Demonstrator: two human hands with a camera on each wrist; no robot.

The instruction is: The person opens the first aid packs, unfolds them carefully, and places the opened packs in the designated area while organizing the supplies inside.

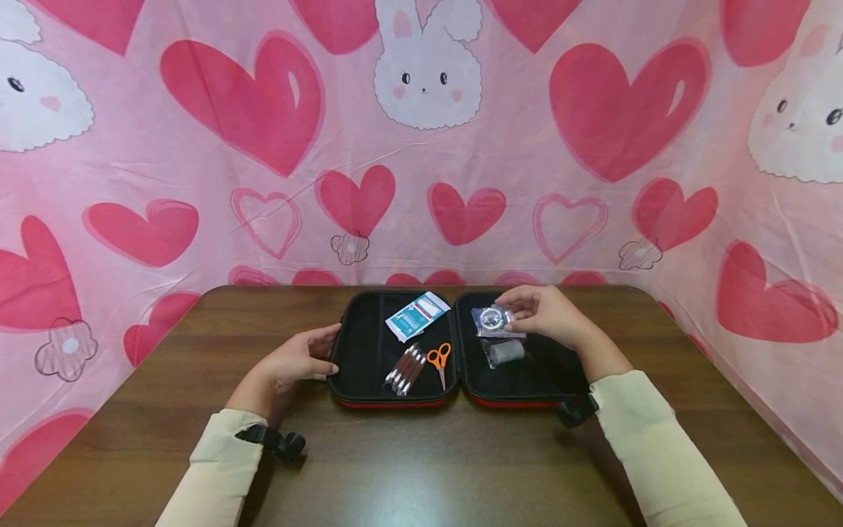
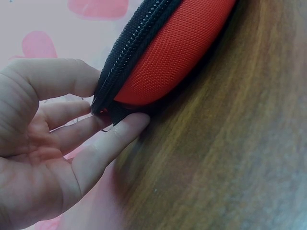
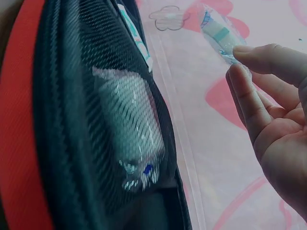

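Note:
An unzipped black case with a red shell [image 1: 358,329] lies spread flat on the table. My left hand [image 1: 299,359] grips its left edge, with thumb and fingers about the zipper rim [image 2: 132,48]. Above the right half, my right hand [image 1: 543,315] pinches a clear packet with a round white roll, apparently tape [image 1: 490,320], between thumb and fingertips. A wrapped bandage roll [image 3: 132,120] sits beneath mesh in that half. The left half holds orange-handled scissors [image 1: 440,363], a bundle of cotton swabs [image 1: 406,371] and a teal-and-white packet [image 1: 416,316].
The brown wooden table [image 1: 395,468] extends around the case on all sides. A pink cloth with hearts and rabbits [image 1: 421,154] hangs behind and beside it. Each wrist wears a black strap with a small camera [image 1: 273,441].

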